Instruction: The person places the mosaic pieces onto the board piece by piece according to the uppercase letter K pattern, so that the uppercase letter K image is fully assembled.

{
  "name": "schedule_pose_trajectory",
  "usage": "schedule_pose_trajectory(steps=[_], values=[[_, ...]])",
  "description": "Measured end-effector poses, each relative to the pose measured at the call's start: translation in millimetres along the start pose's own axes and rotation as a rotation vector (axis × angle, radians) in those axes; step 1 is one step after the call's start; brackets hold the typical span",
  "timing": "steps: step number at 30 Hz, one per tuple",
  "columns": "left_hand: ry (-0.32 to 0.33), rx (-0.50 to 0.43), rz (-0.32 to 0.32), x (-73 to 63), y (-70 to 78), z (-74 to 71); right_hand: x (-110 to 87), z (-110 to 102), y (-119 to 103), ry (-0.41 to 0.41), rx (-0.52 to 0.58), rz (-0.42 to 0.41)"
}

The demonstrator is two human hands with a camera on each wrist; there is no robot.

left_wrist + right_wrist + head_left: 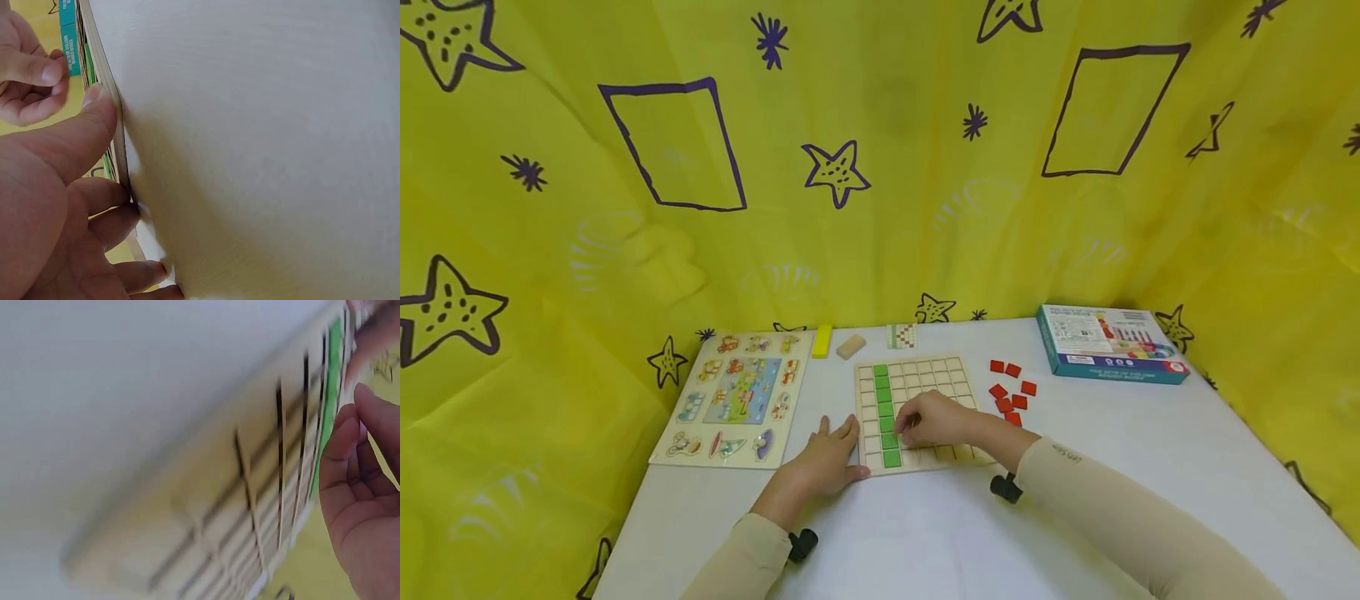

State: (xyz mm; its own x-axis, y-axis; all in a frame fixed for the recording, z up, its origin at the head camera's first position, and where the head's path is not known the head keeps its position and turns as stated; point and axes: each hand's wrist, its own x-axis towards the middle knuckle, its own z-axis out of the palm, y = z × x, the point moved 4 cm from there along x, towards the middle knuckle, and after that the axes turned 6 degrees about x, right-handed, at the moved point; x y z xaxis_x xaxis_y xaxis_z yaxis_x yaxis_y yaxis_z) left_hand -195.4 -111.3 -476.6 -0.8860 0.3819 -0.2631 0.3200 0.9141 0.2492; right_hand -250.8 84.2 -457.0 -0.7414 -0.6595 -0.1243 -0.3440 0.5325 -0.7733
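Grid board [939, 377] lies on the table [925, 533], one column toward nine o'clock filled with green tiles [886, 409]; other visible cells look bare, red tiles [1019, 402] loose toward three. The left hand [825, 461], grip released, touches its eight-o'clock edge; whether the right hand [936, 418] grips anything, I cannot tell.

Beige fabric left sleeve [741, 557]. Matching beige fabric right sleeve [1120, 517], small dark lettering [1066, 454] near cuff [1032, 468]. Rounded black left-wrist device [803, 545]; similar black right-wrist device [1006, 489].
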Motion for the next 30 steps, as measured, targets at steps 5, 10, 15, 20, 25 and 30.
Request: schedule_pose_trajectory(steps=[5,10,15,20,25,30], values=[[0.004,0.008,-0.008,0.3,1.5,-4.4,-8.7,-46,17,0.102,-0.020,0.106],[0.001,0.018,0.005,1.2,2.3,-3.8,-27.6,-93,41,0.219,-0.035,0.203],[-0.008,0.004,-0.006,0.9,0.7,0.4,-45.2,-125,74,0.315,-0.105,0.282],[-0.008,-0.007,-0.009,1.2,0.3,-0.4,-56.8,-144,106,0.352,-0.106,0.388],[-0.002,-0.004,0.003,1.7,0.4,0.5,-60.2,-147,125,0.357,-0.108,0.462],[-0.004,0.000,0.008,1.8,0.5,1.5,-57.5,-143,136,0.342,-0.116,0.520]])
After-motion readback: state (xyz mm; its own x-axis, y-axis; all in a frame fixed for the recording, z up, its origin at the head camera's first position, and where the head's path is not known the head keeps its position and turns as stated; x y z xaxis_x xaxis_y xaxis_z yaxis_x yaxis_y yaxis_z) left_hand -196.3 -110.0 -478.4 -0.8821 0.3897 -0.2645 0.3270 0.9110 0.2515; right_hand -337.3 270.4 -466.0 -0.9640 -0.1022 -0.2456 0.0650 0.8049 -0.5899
